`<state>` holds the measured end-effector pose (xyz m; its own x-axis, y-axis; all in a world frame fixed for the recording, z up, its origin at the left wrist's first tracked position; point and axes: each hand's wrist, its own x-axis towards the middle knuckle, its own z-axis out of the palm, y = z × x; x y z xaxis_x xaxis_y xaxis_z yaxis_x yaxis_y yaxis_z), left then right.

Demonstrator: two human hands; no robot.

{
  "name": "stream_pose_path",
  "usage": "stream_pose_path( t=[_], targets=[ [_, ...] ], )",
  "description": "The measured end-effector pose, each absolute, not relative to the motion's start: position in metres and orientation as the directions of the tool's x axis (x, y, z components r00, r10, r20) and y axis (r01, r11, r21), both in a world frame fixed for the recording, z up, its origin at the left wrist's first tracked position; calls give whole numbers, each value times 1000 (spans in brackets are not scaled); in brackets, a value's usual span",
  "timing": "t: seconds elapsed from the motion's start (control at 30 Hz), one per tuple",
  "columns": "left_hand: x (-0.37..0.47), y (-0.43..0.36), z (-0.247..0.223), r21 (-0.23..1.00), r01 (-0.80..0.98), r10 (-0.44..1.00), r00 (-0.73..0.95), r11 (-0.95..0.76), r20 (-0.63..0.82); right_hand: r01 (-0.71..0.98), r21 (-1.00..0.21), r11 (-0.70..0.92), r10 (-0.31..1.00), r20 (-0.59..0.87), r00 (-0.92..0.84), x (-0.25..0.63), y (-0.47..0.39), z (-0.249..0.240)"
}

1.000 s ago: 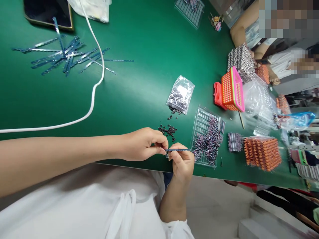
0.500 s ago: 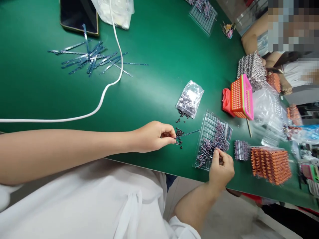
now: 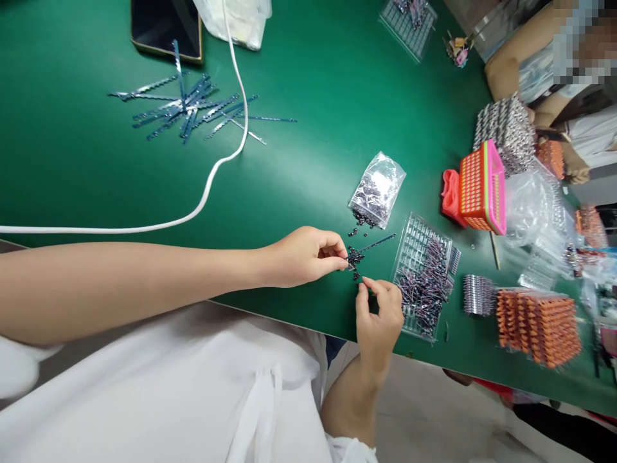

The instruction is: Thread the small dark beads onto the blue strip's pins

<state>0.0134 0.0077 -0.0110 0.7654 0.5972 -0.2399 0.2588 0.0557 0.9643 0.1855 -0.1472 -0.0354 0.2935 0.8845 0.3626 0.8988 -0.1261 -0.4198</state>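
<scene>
My left hand (image 3: 311, 257) pinches a thin dark-blue strip (image 3: 378, 244) between thumb and fingertips, and the strip points out to the right. Under and beside these fingertips lies a small heap of dark beads (image 3: 355, 258). My right hand (image 3: 380, 315) is just below the beads, thumb and forefinger brought together; whatever they hold, if anything, is too small to make out. Right of it sits a clear plastic tray (image 3: 405, 254) with a tangled pile of thin purple-and-dark pieces (image 3: 429, 283) on it. A clear bag of beads (image 3: 378, 190) lies above, some spilling from its lower end.
Several loose blue strips (image 3: 187, 109) lie at upper left, near a dark tablet-like device (image 3: 166, 29). A white cable (image 3: 209, 180) crosses the green table. To the right are an orange-and-pink basket (image 3: 482, 186) and stacked orange pieces (image 3: 537, 328). Another person's arm (image 3: 518, 54) is at upper right.
My right hand has moved left from the pile on the tray to beside the beads. My left hand keeps hold of the strip. The view has shifted slightly.
</scene>
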Motion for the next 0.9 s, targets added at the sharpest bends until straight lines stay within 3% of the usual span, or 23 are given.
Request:
stream_pose_path(
  t=[0.9],
  targets=[
    [12, 9, -12, 975, 214, 632, 747, 64, -206, 973, -230, -13, 934, 346, 94, 175, -125, -37]
  ],
)
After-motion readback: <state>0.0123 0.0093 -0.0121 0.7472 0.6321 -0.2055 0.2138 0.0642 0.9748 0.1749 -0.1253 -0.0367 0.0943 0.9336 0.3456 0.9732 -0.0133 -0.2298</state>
